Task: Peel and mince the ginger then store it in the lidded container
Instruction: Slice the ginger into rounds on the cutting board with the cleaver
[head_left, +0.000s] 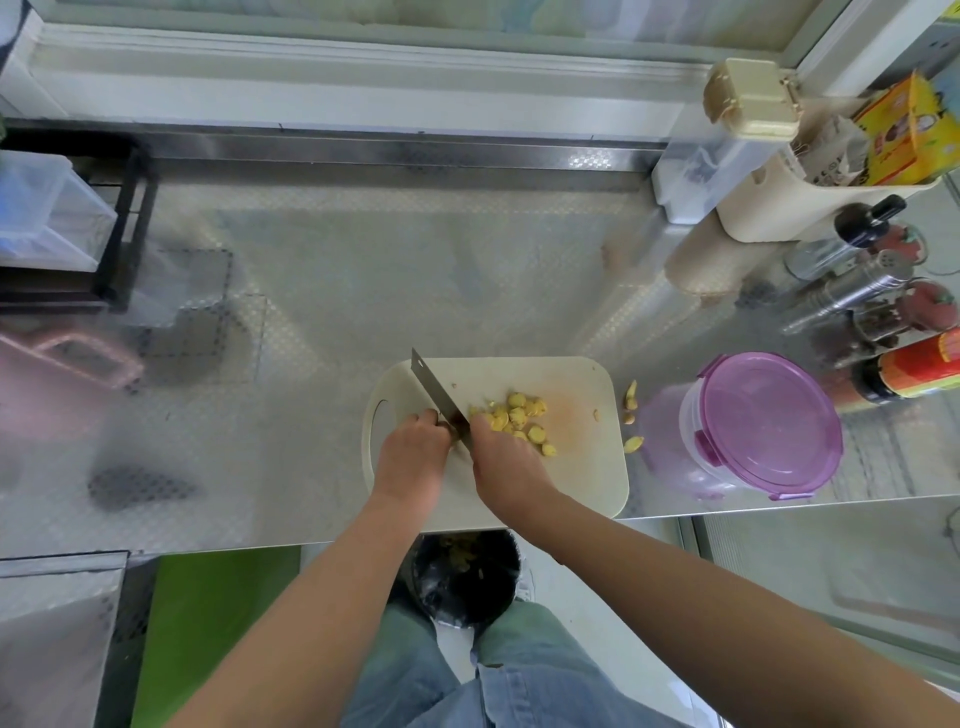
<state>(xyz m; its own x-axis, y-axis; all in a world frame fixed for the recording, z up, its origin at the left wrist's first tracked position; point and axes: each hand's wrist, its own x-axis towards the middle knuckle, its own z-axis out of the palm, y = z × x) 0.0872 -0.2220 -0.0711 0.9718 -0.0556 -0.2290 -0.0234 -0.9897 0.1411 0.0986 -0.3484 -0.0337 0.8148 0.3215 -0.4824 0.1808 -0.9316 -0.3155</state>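
A cream cutting board (582, 457) lies at the counter's front edge. Yellow ginger slices (519, 415) are heaped in its middle. A few ginger bits (631, 397) lie off the board's right side. My right hand (506, 460) grips the handle of a cleaver (434, 392), whose blade points up and left across the board, just left of the slices. My left hand (415, 449) has curled fingers against the blade's left side; what is under them is hidden. A clear container with a purple lid (769, 426) stands closed to the right of the board.
Bottles, a shaker and a red jar (914, 369) crowd the right edge behind the container. A cream caddy (769, 208) stands at the back right, a black rack (124, 228) at the left. A black bin with peelings (465, 577) sits on the floor below the board.
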